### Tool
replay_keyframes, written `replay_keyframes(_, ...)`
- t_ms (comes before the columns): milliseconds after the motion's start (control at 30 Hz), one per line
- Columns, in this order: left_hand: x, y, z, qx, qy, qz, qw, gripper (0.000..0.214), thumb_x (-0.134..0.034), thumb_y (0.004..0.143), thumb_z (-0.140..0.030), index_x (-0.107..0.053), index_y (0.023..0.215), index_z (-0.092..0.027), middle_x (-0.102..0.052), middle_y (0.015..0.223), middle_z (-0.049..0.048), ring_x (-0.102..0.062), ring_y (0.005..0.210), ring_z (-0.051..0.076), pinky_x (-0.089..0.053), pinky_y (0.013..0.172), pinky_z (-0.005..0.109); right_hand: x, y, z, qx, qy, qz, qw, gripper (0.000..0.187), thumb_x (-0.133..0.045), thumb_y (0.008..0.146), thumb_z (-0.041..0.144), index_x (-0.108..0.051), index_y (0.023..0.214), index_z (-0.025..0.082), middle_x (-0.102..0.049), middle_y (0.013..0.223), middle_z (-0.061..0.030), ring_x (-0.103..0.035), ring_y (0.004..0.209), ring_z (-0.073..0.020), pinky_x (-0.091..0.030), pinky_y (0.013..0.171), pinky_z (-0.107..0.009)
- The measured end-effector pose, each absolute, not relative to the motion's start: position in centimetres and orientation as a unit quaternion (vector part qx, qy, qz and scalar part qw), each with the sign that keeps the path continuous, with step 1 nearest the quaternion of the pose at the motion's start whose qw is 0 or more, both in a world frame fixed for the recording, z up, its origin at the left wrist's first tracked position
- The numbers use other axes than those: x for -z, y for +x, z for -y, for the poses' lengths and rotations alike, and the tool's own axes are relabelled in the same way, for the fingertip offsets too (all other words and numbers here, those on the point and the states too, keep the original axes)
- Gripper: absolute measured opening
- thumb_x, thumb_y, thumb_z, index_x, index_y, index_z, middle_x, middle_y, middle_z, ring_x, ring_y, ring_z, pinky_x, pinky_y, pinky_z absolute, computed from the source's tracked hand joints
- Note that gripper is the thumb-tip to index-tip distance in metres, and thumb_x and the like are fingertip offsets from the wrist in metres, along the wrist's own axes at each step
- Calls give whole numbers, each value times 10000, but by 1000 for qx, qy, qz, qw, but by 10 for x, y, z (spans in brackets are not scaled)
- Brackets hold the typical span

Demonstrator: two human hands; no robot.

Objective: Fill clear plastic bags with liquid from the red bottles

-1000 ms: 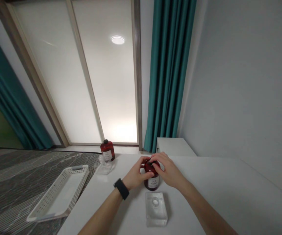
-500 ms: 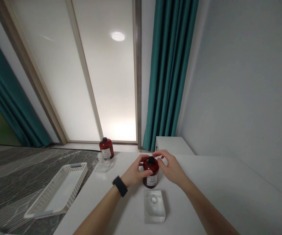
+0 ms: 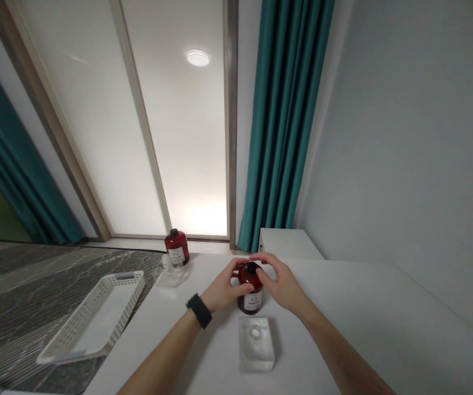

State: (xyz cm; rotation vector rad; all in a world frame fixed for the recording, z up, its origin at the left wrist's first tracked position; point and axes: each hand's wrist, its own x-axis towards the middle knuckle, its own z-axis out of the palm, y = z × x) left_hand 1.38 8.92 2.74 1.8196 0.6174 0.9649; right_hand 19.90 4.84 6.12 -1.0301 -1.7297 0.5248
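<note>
A dark red bottle (image 3: 251,292) with a white label stands upright on the white table (image 3: 363,312). My left hand (image 3: 221,289), with a black watch on its wrist, wraps around the bottle's left side. My right hand (image 3: 279,283) pinches the bottle's small black cap (image 3: 252,267) with thumb and fingers. Just in front of the bottle lies a clear square block (image 3: 256,343) with a round ring in its top.
A second red bottle (image 3: 176,247) stands at the table's far left corner, beside another clear block (image 3: 170,274). A white perforated tray (image 3: 96,318) hangs over the table's left edge. Teal curtains and a frosted window are behind. A white cabinet (image 3: 288,244) stands beyond the table.
My right hand came off the cap with fingers spread, then closed back onto it. The left hand kept its hold on the bottle.
</note>
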Motion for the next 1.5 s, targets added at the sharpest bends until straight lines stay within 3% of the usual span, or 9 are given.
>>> replay_keyframes(233,-27,15,-89,-396,747,-246,475,518,-736,787,-254,-503,1243,-179,-613,1207,119,-585,1095,268,-445,979,449,-60,197,-51,-215,-422,729,494,282,-537,844,150,-652,1081,251,-608,1004,-39,-582,995,-208,-456,941,-391)
replay_keyframes(633,-24,17,-88,-386,744,-290,462,485,-744,747,-292,-556,1175,-162,-651,1136,106,-614,1025,272,-455,940,442,-49,201,-59,-227,-457,715,478,149,-589,841,207,-664,963,248,-541,1141,-58,-511,1153,-231,-366,1064,-444)
replay_keyframes(733,-27,15,-88,-384,755,-301,439,473,-754,739,-303,-566,1150,-161,-658,1114,105,-616,1016,276,-461,924,439,-47,200,-60,-221,-462,709,485,130,-601,832,214,-657,946,243,-538,1104,-57,-513,1135,-233,-368,1056,-449)
replay_keyframes(900,-26,6,-92,-370,771,-277,438,641,-791,723,-317,-504,1279,-182,-620,1237,124,-586,1126,299,-443,968,451,-52,204,-58,-276,-438,720,463,185,-557,853,206,-670,995,242,-568,1056,-49,-550,1084,-221,-417,1009,-431)
replay_keyframes(1033,-23,2,-96,-379,779,-262,426,558,-775,769,-319,-543,1263,-205,-612,1254,114,-579,1145,289,-450,972,442,-58,209,-55,-317,-428,723,441,247,-533,876,201,-665,1080,245,-569,1056,-50,-593,1003,-202,-506,879,-374)
replay_keyframes(1133,-23,4,-95,-385,766,-236,457,526,-780,779,-318,-551,1239,-203,-619,1248,110,-590,1137,277,-452,989,439,-59,210,-54,-312,-418,734,435,261,-520,888,183,-660,1094,260,-557,1058,-44,-586,1022,-191,-514,870,-351)
replay_keyframes(1500,-29,11,-83,-361,753,-287,470,437,-755,776,-268,-515,1132,-189,-631,1179,95,-618,1036,250,-477,867,395,-46,200,-52,-228,-468,710,474,109,-550,861,206,-599,954,235,-528,976,-29,-565,940,-206,-509,832,-382)
